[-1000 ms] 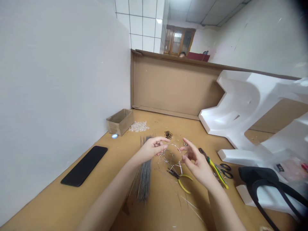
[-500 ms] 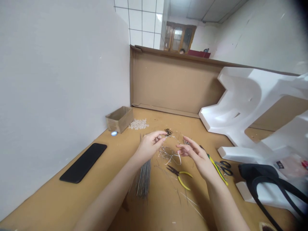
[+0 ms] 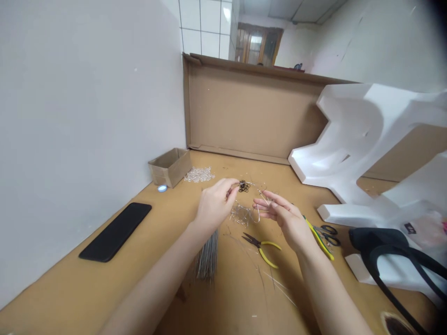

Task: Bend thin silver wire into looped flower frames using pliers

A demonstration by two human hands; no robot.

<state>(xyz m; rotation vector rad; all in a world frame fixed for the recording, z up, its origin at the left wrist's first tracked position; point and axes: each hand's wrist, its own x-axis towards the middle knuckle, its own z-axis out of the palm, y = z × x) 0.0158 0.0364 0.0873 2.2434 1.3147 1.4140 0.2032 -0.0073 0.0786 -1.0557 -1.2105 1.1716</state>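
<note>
Beyond the yellow-handled metal pliers (image 3: 259, 244), the left hand (image 3: 217, 199) pinches a thin, curved silvery wire (image 3: 253, 185), apparently to steady it; the right hand (image 3: 285, 217), loosely spread, perhaps supports its other end, but I cannot tell whether it grips.

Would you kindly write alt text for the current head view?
A person's left hand pinches thin silvery wire, with the right hand close to it, above a brown table. Yellow-handled pliers, grey wire bundle and black slab lie on the table.
</note>
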